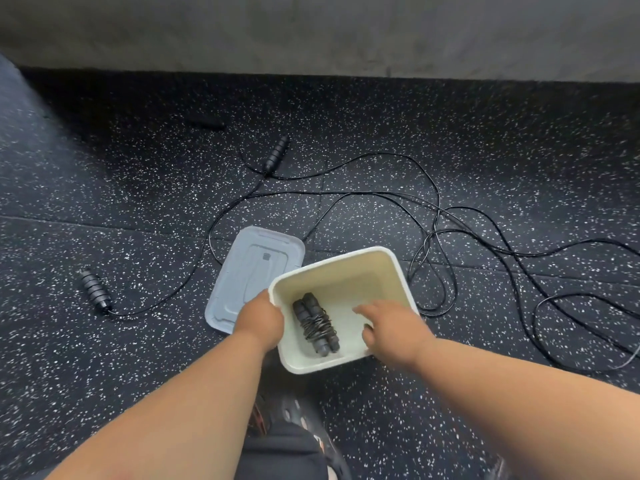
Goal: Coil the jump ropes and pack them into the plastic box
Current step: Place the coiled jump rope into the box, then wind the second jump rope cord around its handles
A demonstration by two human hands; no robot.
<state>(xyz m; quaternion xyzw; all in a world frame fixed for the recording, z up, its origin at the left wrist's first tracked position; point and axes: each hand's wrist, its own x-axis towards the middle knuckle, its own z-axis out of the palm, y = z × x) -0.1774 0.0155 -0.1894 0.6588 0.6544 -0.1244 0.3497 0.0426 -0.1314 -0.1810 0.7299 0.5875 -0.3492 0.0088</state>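
The box (391,268) is cream white. The wrapped rope (316,323) inside it is black and dark grey. The lid (242,271) is pale blue-grey. The loose ropes (433,216) are black. The floor (138,188) is black with tiny white specks. The wall (311,29) is grey.

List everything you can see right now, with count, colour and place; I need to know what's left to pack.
box: 1, cream, on the floor, centre
coiled rope: 1, black, inside the box
lid: 1, grey, on the floor left of the box, off it
loose ropes: black, count unclear, tangled on the floor behind and right of the box
loose handles: 2 clear, black, left and upper centre; perhaps a third farther back
floor: black, white-speckled
left hand: grips the box's left rim
right hand: at the box's right side, fingers inside, holding nothing
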